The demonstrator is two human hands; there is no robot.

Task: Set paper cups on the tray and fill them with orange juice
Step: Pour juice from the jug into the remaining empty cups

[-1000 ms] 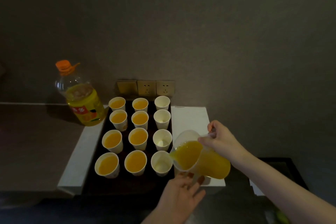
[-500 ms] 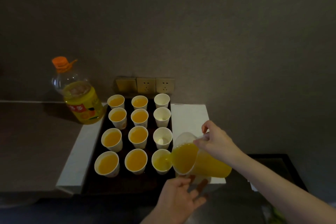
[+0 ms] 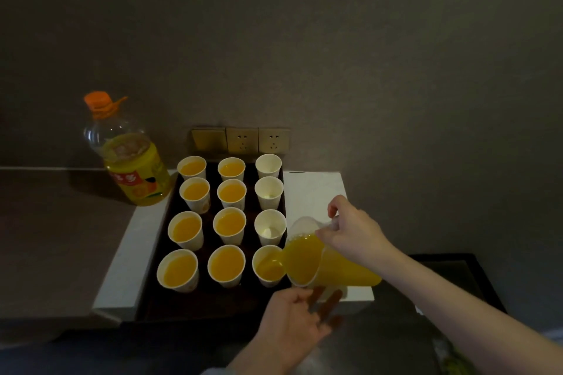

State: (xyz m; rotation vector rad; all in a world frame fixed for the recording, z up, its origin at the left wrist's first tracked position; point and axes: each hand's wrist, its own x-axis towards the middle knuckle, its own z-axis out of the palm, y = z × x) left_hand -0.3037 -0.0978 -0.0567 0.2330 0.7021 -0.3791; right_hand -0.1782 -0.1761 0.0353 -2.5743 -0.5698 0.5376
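Nearest, the left hand [image 3: 292, 321] lies palm-down under the tilted jug, its fingers [image 3: 330, 303] straight and slightly spread, holding nothing. Just beyond it the right hand [image 3: 353, 230] grips the handle of a clear plastic jug [image 3: 329, 265], fingers curled round it; the jug leans left and orange juice [image 3: 271, 268] runs from its lip into the near right paper cup [image 3: 268, 266], which is partly filled. Twelve white paper cups, round and tapered, stand in four rows of three on a dark rectangular tray [image 3: 210, 301]. The eight in the left and middle columns hold juice; the three beyond the one being filled are empty. The tray sits on a white bench [image 3: 128, 268]. At far left stands a clear plastic bottle [image 3: 131, 158] with an orange cap and a yellow label with a red patch; its writing is unreadable. Three brass-coloured wall sockets [image 3: 240, 140] sit behind the tray.
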